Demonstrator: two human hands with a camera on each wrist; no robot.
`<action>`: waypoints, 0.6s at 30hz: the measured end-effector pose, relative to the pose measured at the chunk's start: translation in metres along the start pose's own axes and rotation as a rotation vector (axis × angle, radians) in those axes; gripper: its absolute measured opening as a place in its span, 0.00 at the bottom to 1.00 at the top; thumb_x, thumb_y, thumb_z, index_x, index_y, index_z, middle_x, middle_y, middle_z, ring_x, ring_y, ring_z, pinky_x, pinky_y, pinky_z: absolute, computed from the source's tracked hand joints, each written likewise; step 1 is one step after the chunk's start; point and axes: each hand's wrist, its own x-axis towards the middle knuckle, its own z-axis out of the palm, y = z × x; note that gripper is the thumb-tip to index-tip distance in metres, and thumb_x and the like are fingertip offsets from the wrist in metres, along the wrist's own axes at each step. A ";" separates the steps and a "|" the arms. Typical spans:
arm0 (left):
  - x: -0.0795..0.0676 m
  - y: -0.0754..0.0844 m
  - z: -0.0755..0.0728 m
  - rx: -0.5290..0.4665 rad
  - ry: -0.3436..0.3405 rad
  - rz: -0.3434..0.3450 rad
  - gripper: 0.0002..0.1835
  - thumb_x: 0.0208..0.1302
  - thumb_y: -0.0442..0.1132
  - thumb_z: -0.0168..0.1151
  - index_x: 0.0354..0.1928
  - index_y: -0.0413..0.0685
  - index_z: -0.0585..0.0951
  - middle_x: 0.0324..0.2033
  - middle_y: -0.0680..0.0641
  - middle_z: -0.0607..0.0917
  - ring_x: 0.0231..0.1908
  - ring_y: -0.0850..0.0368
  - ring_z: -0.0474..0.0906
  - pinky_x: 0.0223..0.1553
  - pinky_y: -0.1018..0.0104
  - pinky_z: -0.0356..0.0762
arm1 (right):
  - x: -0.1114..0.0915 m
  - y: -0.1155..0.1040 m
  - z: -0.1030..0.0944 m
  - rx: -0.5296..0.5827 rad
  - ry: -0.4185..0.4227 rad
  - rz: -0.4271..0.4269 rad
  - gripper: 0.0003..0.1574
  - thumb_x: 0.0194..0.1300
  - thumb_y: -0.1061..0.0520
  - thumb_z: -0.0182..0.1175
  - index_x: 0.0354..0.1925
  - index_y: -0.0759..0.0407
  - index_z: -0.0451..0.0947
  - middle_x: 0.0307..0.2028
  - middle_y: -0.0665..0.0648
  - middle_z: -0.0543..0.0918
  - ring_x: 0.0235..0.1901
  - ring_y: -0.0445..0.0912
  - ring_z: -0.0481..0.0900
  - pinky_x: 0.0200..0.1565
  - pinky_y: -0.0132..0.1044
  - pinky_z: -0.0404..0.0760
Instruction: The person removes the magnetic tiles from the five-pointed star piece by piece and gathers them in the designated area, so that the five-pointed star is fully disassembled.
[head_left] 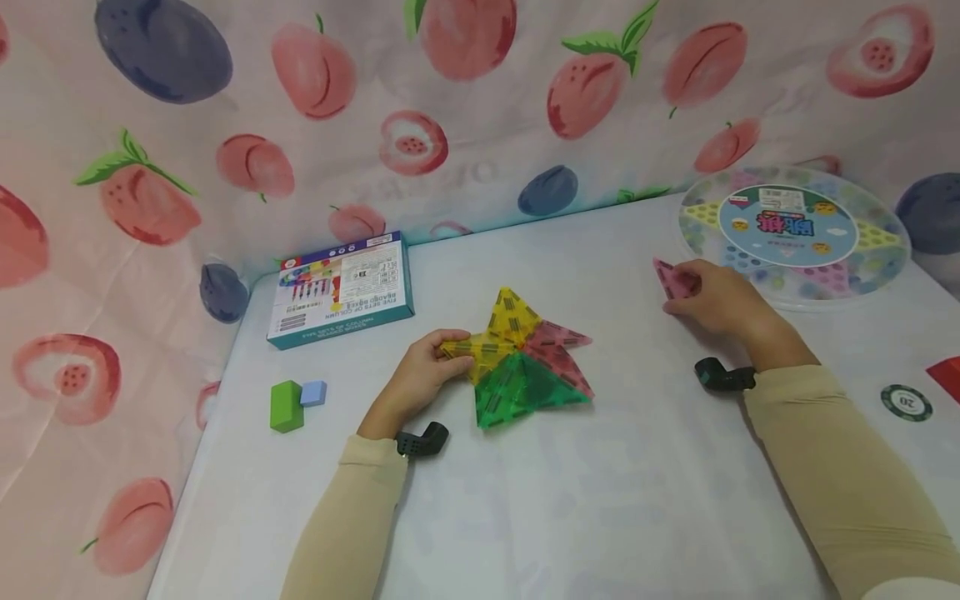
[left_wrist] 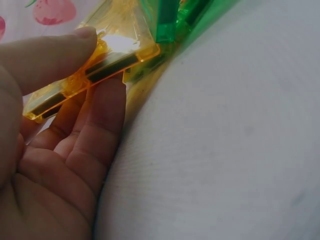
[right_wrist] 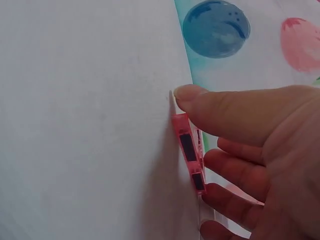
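Beige sleeves (head_left: pixel 847 467) lie nearest; left hand (head_left: pixel 422 373) pinches the tile star (head_left: pixel 517 354), right hand (head_left: pixel 716 304) a pink triangle (head_left: pixel 669 280), best held lightly, dark edge strips (right_wrist: pixel 188 147) uncovered.

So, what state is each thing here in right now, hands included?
Star: several translucent tiles joined together
Pink tile: held, separate from the star
Left hand: pinching the star's yellow tip
Right hand: holding the pink tile
Box: lying flat, looks closed
Green block: lying beside the blue block
Round package: lying flat, label up
Chip: flat, number 20 showing
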 end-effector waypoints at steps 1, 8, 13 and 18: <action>0.000 0.001 0.000 0.002 0.000 0.001 0.21 0.58 0.38 0.61 0.54 0.46 0.72 0.43 0.47 0.79 0.38 0.56 0.75 0.41 0.64 0.73 | 0.001 0.000 0.000 -0.005 0.008 0.002 0.43 0.56 0.45 0.61 0.62 0.63 0.56 0.46 0.66 0.67 0.44 0.59 0.62 0.44 0.55 0.64; 0.012 -0.016 -0.003 -0.034 -0.018 0.001 0.22 0.56 0.41 0.63 0.53 0.50 0.72 0.43 0.48 0.78 0.39 0.55 0.75 0.41 0.65 0.73 | 0.003 0.001 0.001 -0.075 0.063 0.011 0.39 0.57 0.48 0.60 0.59 0.68 0.59 0.42 0.68 0.70 0.40 0.59 0.64 0.41 0.54 0.65; 0.015 -0.026 -0.004 -0.047 -0.010 0.012 0.22 0.54 0.44 0.65 0.51 0.53 0.73 0.43 0.48 0.79 0.39 0.54 0.75 0.40 0.65 0.73 | 0.004 0.003 0.002 -0.068 0.048 0.042 0.44 0.56 0.43 0.60 0.60 0.67 0.57 0.45 0.69 0.69 0.43 0.62 0.61 0.43 0.57 0.64; 0.014 -0.026 -0.004 -0.029 -0.005 0.028 0.22 0.52 0.47 0.65 0.50 0.56 0.74 0.42 0.49 0.79 0.39 0.54 0.75 0.40 0.65 0.73 | 0.001 -0.001 -0.001 -0.038 0.066 0.045 0.49 0.54 0.37 0.59 0.62 0.64 0.56 0.47 0.69 0.68 0.45 0.63 0.60 0.43 0.58 0.64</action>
